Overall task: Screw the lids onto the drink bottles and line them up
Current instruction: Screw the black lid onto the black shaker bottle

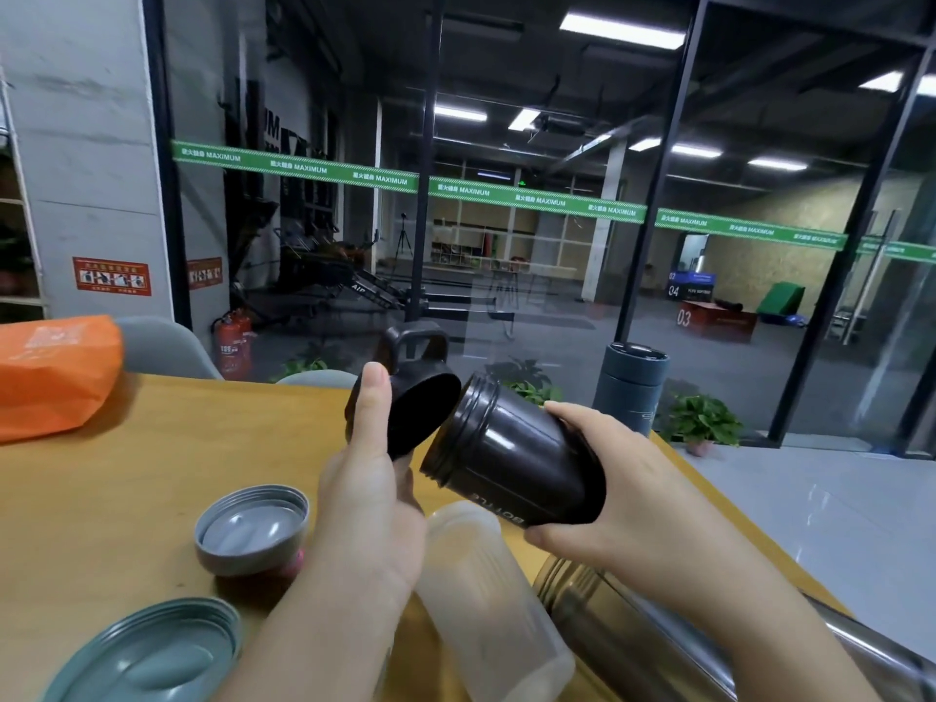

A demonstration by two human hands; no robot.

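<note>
- Head view: the left hand (369, 478) grips the black lid (405, 412) with thumb on the near rim, its hollow side turned to the black bottle (511, 453), which the right hand (623, 504) grips round its base.
- The bottle is held in the air above the wooden table (126, 473), tilted, its threaded mouth pointing up and left, just beside the lid but not yet inside it.
- To do this step well, I think the lid must first sit flat on the mouth (both axes in one line), then a small turn backward until the thread drops in, and only then the tightening; a slanted start may cross the thread.
- The lid is dark, with a loop handle (415, 342) on top. The bottle is glossy, dark, with several thread rings and white letters near the base.
- Other pieces wait: a grey lid (253, 529) and a green lid (147, 656) lying open side up, a clear bottle (486, 600) and a steel bottle (658, 630) lying below the hands, and a dark grey bottle (630, 387) standing upright at the far edge.
</note>
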